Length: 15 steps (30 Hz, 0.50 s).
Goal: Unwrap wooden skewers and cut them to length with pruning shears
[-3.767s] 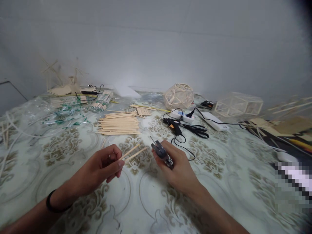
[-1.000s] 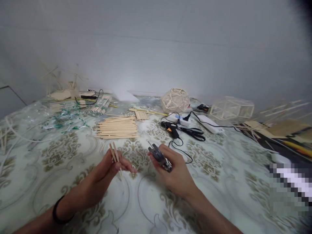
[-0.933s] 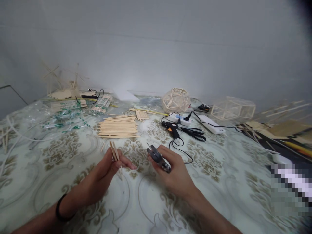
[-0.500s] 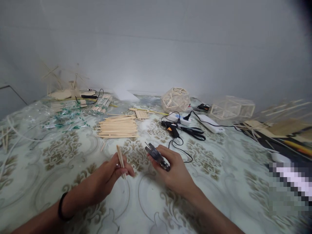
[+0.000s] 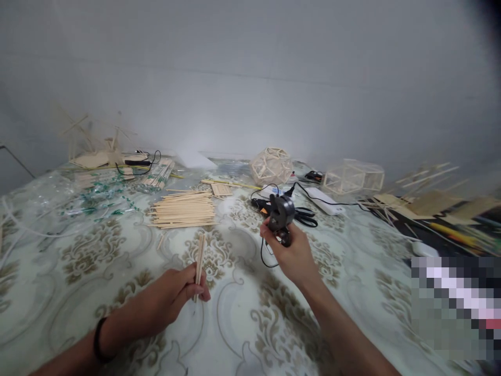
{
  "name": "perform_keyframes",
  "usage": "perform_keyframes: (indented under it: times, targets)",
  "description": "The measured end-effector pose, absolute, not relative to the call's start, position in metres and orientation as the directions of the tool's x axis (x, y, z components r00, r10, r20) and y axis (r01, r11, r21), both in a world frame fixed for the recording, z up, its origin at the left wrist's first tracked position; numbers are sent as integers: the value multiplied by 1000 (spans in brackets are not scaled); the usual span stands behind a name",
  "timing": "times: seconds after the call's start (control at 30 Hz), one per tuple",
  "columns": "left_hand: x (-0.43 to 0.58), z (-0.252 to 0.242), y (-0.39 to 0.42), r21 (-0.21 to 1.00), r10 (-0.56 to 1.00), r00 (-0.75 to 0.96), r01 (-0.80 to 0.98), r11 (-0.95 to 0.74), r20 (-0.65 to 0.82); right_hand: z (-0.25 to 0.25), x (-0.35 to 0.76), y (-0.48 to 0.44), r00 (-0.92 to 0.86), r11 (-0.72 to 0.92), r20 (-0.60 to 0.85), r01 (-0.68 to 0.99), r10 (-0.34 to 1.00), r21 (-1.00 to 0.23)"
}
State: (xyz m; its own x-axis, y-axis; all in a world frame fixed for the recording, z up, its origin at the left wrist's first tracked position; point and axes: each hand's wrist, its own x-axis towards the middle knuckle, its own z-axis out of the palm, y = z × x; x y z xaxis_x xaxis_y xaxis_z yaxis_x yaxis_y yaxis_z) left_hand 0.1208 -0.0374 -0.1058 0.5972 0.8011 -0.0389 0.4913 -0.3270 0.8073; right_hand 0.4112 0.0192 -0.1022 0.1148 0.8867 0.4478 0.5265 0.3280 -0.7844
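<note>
My left hand (image 5: 183,292) is closed around a few thin wooden sticks (image 5: 200,257), held nearly upright above the tablecloth. A black band circles that wrist. My right hand (image 5: 291,250) grips a dark metal hand tool (image 5: 282,211) with a thick, rounded head; blur keeps its exact kind unclear. This tool is raised in front of the black glue gun (image 5: 260,205) and partly covers it. Beyond my left hand, a broad pile of wooden sticks (image 5: 183,209) lies side by side on the table.
Behind the glue gun are scissors (image 5: 307,216), a white power strip (image 5: 270,192) and black cords. Stick-built frames, a ball-shaped one (image 5: 271,166) and a longer one (image 5: 352,176), stand at the back. Plastic wrappers (image 5: 102,198) lie left; boards and a yellow-handled tool (image 5: 454,234) lie right.
My right hand has moved up and right, away from my left, turning the tool so its head points upward. The sticks in my left hand have tilted more upright.
</note>
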Motion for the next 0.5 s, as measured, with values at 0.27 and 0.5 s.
perform_keyframes:
  times: [0.27, 0.5]
  targets:
    - [121, -103, -33, 820, 797, 590, 516, -247, -131, -102, 422, 27, 80, 416, 627, 681, 775, -602]
    - [118, -108, -33, 866, 838, 497, 497, -62, -225, -110, 454, 51, 288, 269, 647, 735, 706, -622]
